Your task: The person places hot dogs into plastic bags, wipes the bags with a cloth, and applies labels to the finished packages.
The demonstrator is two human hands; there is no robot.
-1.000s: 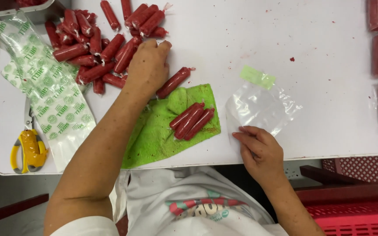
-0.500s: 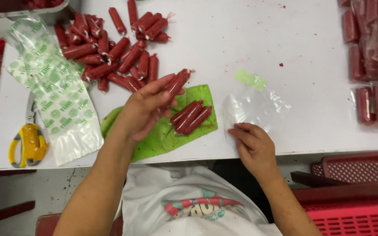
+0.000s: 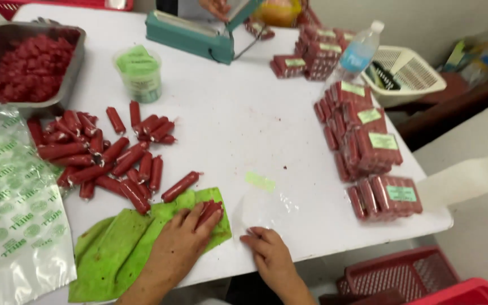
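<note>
1. White counter (image 3: 244, 130) carries a loose pile of red sausages (image 3: 105, 152), a metal tray (image 3: 57, 85) of red pieces, a green-lidded tub (image 3: 138, 72), a teal heat sealer (image 3: 190, 36) and stacked sealed sausage packs (image 3: 368, 147).
2. Left hand (image 3: 179, 248) lies on the green leaf (image 3: 125, 248), its grip curled over a small bunch of sausages (image 3: 210, 210).
3. Right hand (image 3: 269, 254) rests flat, fingers loosely spread, fingertips pressing the edge of a clear plastic bag (image 3: 266, 206) just beside the leaf.
4. Printed bags (image 3: 12, 226) lie at the left edge.
5. Another person's hand (image 3: 217, 7) is at the sealer.
</note>
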